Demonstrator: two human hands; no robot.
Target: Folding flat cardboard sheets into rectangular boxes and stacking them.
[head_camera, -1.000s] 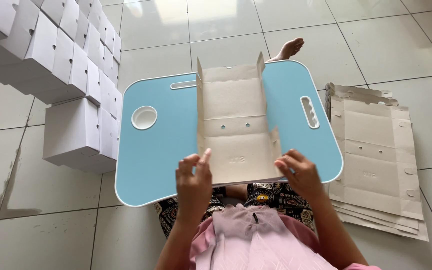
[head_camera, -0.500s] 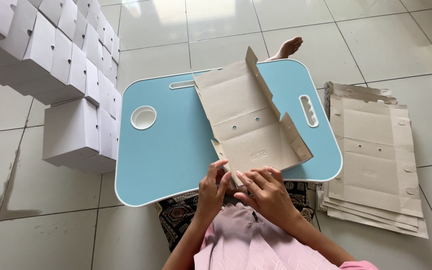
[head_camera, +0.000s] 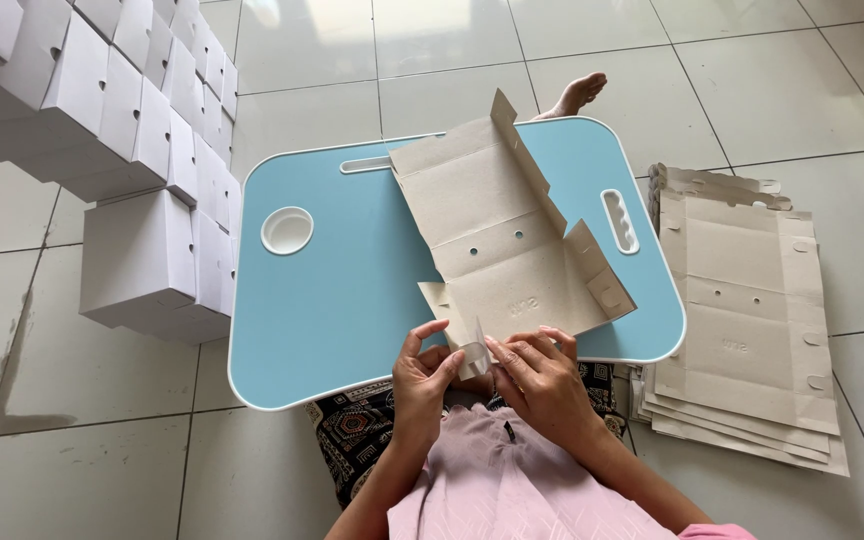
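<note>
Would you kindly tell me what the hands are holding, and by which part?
Both the left hand and right hand pinch the near corner flap of the flat grey cardboard box blank.

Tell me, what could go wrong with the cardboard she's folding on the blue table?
The left hand and right hand pinch one small corner flap of the flat grey-brown cardboard box blank. That thin flap might tear or crease crookedly. The blank also lies askew, reaching the near edge of the light blue lap table, so it could slip off toward her lap.
</note>
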